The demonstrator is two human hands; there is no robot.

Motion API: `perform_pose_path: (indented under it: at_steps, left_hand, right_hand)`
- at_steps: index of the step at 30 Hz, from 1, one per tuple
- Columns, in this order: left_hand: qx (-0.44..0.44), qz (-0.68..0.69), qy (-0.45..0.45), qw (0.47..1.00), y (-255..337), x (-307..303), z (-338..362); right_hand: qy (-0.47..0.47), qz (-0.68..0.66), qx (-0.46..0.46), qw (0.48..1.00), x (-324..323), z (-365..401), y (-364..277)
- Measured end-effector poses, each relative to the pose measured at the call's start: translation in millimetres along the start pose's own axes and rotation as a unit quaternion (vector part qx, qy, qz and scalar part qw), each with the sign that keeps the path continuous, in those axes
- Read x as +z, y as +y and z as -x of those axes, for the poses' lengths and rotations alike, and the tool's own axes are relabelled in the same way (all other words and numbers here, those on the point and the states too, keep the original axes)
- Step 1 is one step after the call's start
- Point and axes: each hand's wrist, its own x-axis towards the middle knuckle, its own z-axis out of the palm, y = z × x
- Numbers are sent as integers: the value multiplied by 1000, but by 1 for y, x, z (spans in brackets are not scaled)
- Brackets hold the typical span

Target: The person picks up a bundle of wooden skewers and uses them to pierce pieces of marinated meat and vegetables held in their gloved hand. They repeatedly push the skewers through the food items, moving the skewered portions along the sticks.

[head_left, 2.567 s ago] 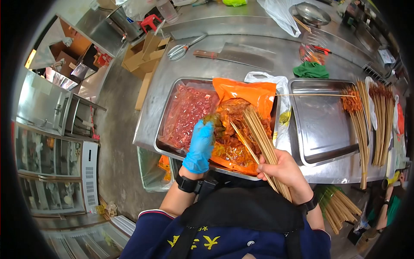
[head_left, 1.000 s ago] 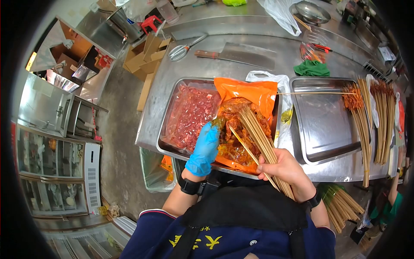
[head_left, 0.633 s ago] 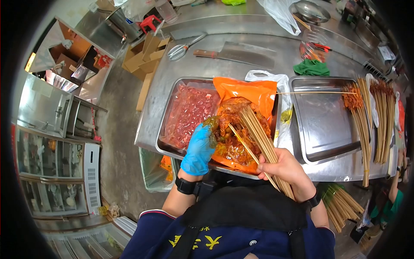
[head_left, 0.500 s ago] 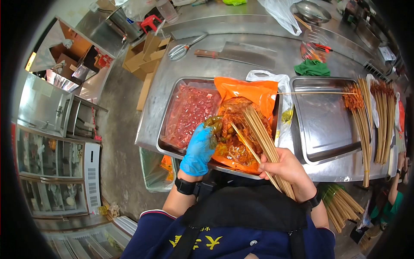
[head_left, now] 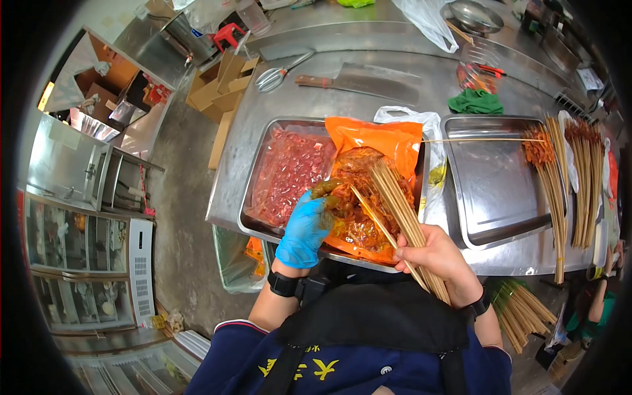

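My left hand (head_left: 307, 224), in a blue glove with sauce-stained fingers, reaches into the red marinated meat (head_left: 359, 178) lying on an orange bag (head_left: 401, 141). Its fingers are curled at the meat's left edge; what lies between them is too smeared to name. My right hand (head_left: 434, 260) is bare and wraps round a bundle of wooden skewers (head_left: 401, 204). One skewer (head_left: 372, 214) stands apart from the bundle, its tip over the meat. Diced pink meat (head_left: 293, 171) fills the left side of the same metal tray (head_left: 247, 197).
To the right, a second metal tray (head_left: 497, 178) bears loaded skewers (head_left: 550, 191) at its edge. A cleaver (head_left: 375, 82), scissors (head_left: 280, 74) and a green cloth (head_left: 475, 102) lie behind. Cardboard boxes (head_left: 224, 85) stand left. A co-worker's arm (head_left: 598, 303) shows far right.
The fingers of my left hand have shifted slightly at the meat's edge. My right hand and its skewers are almost unmoved. The co-worker's arm at the far right has moved a little.
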Motion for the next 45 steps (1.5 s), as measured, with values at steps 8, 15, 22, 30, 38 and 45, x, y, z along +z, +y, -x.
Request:
perform_pose_path:
  at_steps: [8, 15, 22, 30, 38, 45]
  left_hand:
    - [51, 99, 43, 993, -2, 3, 1]
    - [18, -5, -3, 1000, -1, 0, 0]
    - [-10, -38, -5, 999, 7, 11, 13]
    - [9, 20, -5, 1000, -3, -4, 0]
    - [139, 22, 68, 988, -7, -7, -12]
    - [121, 44, 64, 990, -1, 15, -7]
  right_hand:
    - [-16, 4, 2, 1000, -2, -1, 1]
    - [-20, 13, 6, 1000, -1, -1, 0]
    - [-22, 16, 13, 1000, -1, -1, -1]
    - [-15, 9, 15, 1000, -1, -1, -1]
    - [-18, 15, 10, 1000, 3, -1, -1]
    - [-19, 52, 14, 998, 8, -2, -1]
